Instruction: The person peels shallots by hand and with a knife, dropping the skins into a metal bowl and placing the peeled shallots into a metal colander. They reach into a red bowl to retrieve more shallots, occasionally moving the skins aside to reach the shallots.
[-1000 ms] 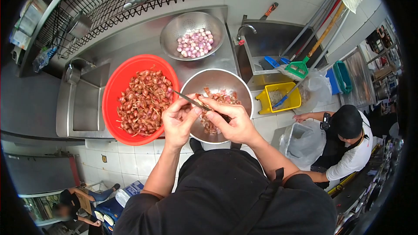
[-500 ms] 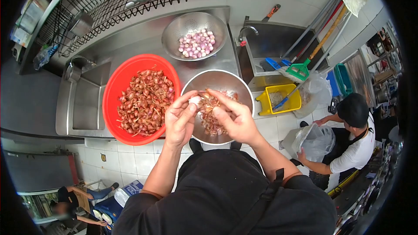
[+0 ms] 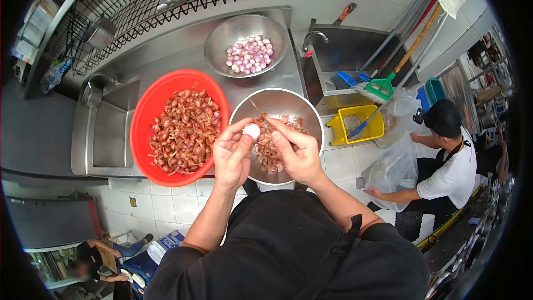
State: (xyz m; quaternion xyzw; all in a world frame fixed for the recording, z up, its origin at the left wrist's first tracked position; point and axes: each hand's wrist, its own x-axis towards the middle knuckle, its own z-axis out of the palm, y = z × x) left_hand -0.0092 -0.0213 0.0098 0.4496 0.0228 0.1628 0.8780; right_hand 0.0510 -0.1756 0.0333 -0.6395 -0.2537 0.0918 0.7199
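A commercial kitchen's prep and wash area.
Steel counter (image 3: 183,55) with a sunken sink (image 3: 108,133); wire rack (image 3: 139,5) of pans above; white tiled wall and floor; red basin (image 3: 145,112) heaped with shallots, steel bowl (image 3: 277,103) of skins, colander (image 3: 222,36) of peeled ones; mop sink (image 3: 347,55) with brooms; a co-worker (image 3: 444,166) in black cap crouching nearby.

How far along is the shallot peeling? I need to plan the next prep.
Done: a small batch of peeled shallots sits in the colander. In hand: the left hand holds one peeled shallot over the steel bowl of skins; the right hand is beside it. Left: the red bowl is well filled with unpeeled shallots.
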